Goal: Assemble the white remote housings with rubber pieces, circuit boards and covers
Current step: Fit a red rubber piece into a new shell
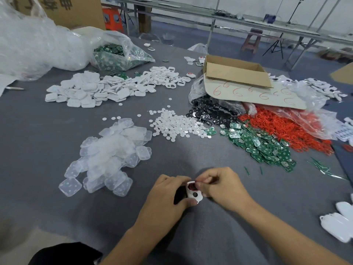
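Housing assembly stands, in our judgement, at the rubber-fitting step, with board and cover not yet fitted. We find the left hand [168,194] curled round one white remote housing [195,196], held low over the grey table [57,131] and close to the person's body. The right hand [221,186] meets it from the other side, its thumb and forefinger pinching a red rubber piece [191,186] at the housing's far opening. Whether that piece is fully seated we cannot tell, since the fingers cover much of it. Stock lies forward of the hands: green circuit boards [263,144] ahead and to the right of the right hand, red rubber pieces [286,129] beyond them, small white discs [175,125] straight ahead, and translucent covers [110,155] ahead and to the left of the left hand. A further pile of white housings [95,90] lies well beyond the covers. We expect the next move to call for the rubber to be pressed home evenly round the opening. The left hand should hold the housing steady while the right hand lets go and reaches forward and right for one board.
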The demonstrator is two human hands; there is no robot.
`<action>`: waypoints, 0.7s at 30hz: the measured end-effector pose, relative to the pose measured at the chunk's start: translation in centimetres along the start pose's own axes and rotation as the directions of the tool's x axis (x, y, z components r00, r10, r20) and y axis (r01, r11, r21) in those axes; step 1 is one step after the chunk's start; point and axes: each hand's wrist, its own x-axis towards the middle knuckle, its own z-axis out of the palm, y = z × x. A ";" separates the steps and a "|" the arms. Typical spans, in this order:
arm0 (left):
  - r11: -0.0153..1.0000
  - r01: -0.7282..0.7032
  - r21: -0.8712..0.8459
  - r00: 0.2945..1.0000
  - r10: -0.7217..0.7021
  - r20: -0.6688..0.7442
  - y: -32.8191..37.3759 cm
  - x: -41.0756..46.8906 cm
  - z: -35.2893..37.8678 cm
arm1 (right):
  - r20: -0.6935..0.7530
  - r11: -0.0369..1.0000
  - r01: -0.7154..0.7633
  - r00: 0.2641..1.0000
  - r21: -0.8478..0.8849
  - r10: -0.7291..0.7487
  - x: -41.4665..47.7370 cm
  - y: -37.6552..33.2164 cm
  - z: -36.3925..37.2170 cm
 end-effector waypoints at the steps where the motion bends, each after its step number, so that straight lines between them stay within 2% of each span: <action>1: 1.000 -0.006 0.005 1.000 0.006 -0.002 -0.1 0.0 0.0 | -0.012 1.000 -0.005 1.000 0.003 0.005 0.1 0.1 0.2; 4: 1.000 0.000 -0.001 1.000 0.000 -0.007 -0.1 -0.1 0.0 | -0.051 0.999 -0.021 0.998 0.044 0.023 0.2 0.4 0.9; 7: 1.000 0.022 -0.021 1.000 -0.022 -0.012 0.0 0.0 0.0 | -0.064 0.986 -0.061 0.995 0.156 0.071 0.2 0.6 1.3; 14: 0.998 0.047 -0.036 0.999 -0.048 -0.012 0.2 0.0 -0.2 | -0.077 0.968 -0.066 0.993 0.240 0.087 0.2 0.8 1.6; 17: 0.998 0.055 -0.043 0.998 -0.055 -0.004 0.3 0.0 -0.3 | -0.083 0.984 -0.050 0.994 0.174 0.065 0.3 0.7 1.6; 21: 0.999 0.040 -0.036 0.999 -0.040 -0.007 0.4 0.0 -0.5 | -0.079 0.998 0.050 0.996 0.041 -0.046 0.5 0.4 1.3</action>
